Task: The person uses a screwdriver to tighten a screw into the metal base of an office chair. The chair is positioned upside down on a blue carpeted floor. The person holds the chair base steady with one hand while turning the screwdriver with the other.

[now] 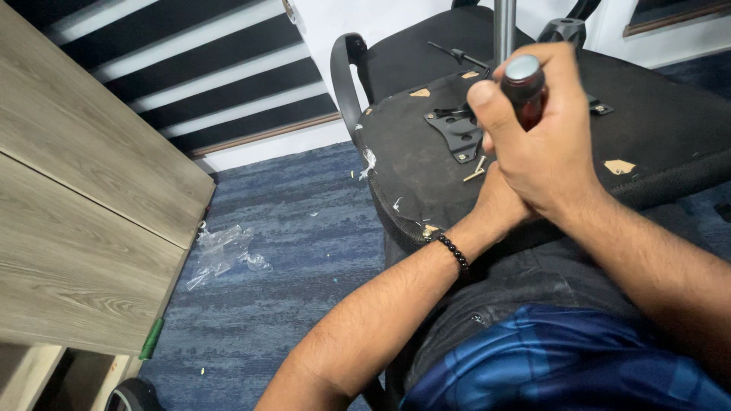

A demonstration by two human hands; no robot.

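Note:
My right hand is wrapped around the dark red handle of a screwdriver, held upright over the underside of an overturned black office chair seat. My left hand lies under the right one, mostly hidden, and seems to brace the tool; its wrist wears a black bead bracelet. The screwdriver's tip is hidden behind my hands. It points down at a black metal mounting plate on the seat. Two brass-coloured screws lie loose beside the plate.
A chrome gas-lift column rises from the plate. A black armrest curves at the seat's left. A wooden desk stands at left, with a crumpled clear plastic bag on the blue carpet. A second black tool lies farther back.

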